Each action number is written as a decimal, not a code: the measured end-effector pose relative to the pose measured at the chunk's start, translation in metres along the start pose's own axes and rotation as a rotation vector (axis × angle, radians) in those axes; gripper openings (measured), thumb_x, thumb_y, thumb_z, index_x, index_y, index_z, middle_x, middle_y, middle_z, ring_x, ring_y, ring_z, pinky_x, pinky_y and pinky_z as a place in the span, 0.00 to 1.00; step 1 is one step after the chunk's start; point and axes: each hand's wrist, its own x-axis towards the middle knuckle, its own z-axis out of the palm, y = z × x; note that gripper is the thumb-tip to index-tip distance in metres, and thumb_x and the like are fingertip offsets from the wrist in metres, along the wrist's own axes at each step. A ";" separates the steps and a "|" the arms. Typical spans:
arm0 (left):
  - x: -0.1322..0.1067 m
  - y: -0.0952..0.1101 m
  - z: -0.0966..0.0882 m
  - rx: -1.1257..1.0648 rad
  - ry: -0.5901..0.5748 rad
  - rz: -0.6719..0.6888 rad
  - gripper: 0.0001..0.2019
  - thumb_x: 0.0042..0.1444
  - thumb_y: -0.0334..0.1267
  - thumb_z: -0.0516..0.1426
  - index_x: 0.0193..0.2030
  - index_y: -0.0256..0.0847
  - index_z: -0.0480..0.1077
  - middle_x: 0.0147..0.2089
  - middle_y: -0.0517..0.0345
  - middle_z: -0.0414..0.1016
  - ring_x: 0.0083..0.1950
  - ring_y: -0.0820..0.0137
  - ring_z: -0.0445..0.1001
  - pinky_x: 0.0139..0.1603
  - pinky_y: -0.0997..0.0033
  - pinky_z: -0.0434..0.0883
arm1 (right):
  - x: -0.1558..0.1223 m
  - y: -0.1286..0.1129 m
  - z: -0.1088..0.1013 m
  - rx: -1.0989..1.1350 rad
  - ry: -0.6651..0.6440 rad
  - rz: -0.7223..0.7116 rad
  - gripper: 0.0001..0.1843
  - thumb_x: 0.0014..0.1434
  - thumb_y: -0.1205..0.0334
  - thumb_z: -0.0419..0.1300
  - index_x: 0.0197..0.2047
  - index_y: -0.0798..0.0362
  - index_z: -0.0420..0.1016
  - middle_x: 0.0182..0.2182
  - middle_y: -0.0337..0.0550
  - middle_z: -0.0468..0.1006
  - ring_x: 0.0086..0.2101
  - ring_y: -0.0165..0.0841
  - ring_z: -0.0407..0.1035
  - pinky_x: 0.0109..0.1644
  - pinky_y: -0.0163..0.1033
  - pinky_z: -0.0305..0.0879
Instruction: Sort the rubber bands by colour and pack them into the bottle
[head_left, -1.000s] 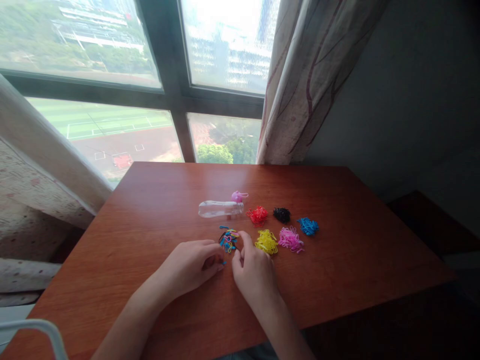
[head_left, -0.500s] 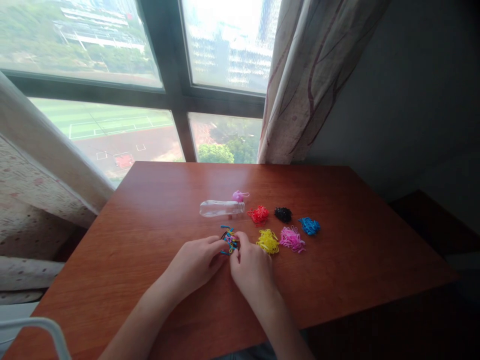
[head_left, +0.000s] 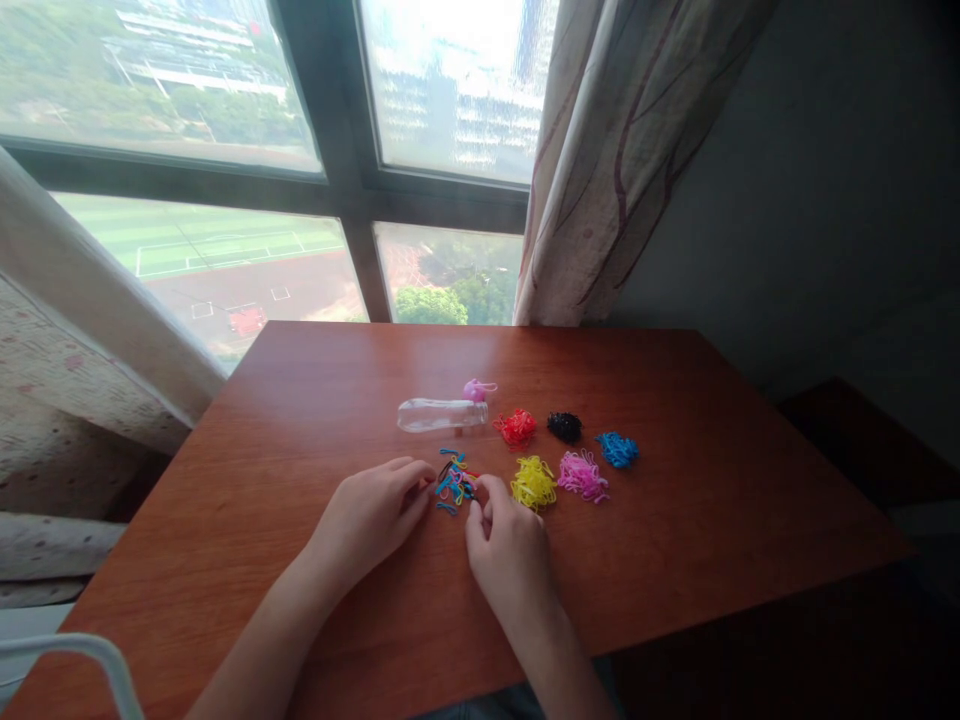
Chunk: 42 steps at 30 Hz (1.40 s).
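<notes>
A small mixed pile of rubber bands [head_left: 453,488], in blue, yellow, pink, red and black, lies on the table between my hands. My left hand [head_left: 379,505] is at its left edge, thumb and fingers curved and apart, fingertips beside the bands. At the right edge is my right hand [head_left: 508,535], index finger touching or very near the bands and thumb a little lower; no band shows clearly held. Close to its knuckles sits a yellow rubber band pile [head_left: 533,483]. A pink rubber band pile [head_left: 583,475] lies further right.
Behind lie a red rubber band pile [head_left: 515,428], a black one [head_left: 565,426] and a blue one [head_left: 618,450]. A clear plastic bottle [head_left: 441,415] rests on its side near a pink cap with a loop [head_left: 475,390]. The brown table [head_left: 300,400] meets a window.
My hands have moved apart, the left one leftward, baring more of the mixed pile. The bands in it lie more spread out, with a blue one now visible at the near edge.
</notes>
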 end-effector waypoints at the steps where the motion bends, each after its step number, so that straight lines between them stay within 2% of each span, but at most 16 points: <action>1: 0.000 0.000 0.000 0.004 -0.005 -0.011 0.09 0.63 0.38 0.51 0.42 0.45 0.73 0.42 0.57 0.80 0.40 0.66 0.77 0.39 0.71 0.68 | 0.000 0.000 0.000 0.005 0.007 0.001 0.12 0.62 0.69 0.54 0.47 0.51 0.73 0.31 0.39 0.80 0.31 0.34 0.74 0.33 0.34 0.56; 9: 0.001 0.000 -0.001 0.000 -0.047 -0.015 0.10 0.64 0.39 0.50 0.43 0.45 0.73 0.43 0.56 0.80 0.41 0.65 0.77 0.41 0.70 0.68 | -0.006 0.002 0.004 -0.043 0.029 0.003 0.10 0.63 0.71 0.55 0.46 0.51 0.72 0.32 0.39 0.80 0.32 0.35 0.74 0.33 0.35 0.57; 15: 0.001 0.000 0.002 -0.021 -0.059 -0.010 0.11 0.64 0.40 0.49 0.44 0.45 0.72 0.43 0.56 0.80 0.42 0.64 0.78 0.42 0.70 0.68 | -0.007 0.001 0.008 -0.138 0.064 -0.042 0.08 0.64 0.72 0.55 0.40 0.52 0.73 0.32 0.41 0.80 0.33 0.35 0.74 0.34 0.36 0.57; 26: 0.001 -0.001 0.003 -0.035 -0.064 -0.013 0.10 0.64 0.40 0.49 0.42 0.46 0.72 0.42 0.57 0.80 0.41 0.64 0.77 0.41 0.69 0.68 | -0.010 0.008 0.013 -0.077 0.143 -0.127 0.07 0.64 0.71 0.56 0.40 0.52 0.73 0.30 0.39 0.79 0.31 0.35 0.74 0.35 0.35 0.57; 37: 0.001 -0.002 0.003 -0.046 -0.066 -0.019 0.10 0.63 0.40 0.50 0.43 0.47 0.72 0.43 0.58 0.80 0.42 0.65 0.77 0.42 0.70 0.68 | -0.014 0.010 0.007 0.176 0.191 -0.109 0.10 0.65 0.65 0.53 0.37 0.51 0.75 0.27 0.37 0.78 0.27 0.31 0.71 0.33 0.33 0.58; 42: 0.001 -0.002 0.003 -0.056 -0.063 -0.022 0.10 0.63 0.41 0.50 0.43 0.47 0.72 0.43 0.59 0.80 0.42 0.64 0.77 0.41 0.70 0.67 | -0.012 0.019 -0.012 0.139 0.275 -0.134 0.11 0.66 0.61 0.53 0.38 0.51 0.77 0.26 0.38 0.78 0.26 0.31 0.72 0.33 0.33 0.59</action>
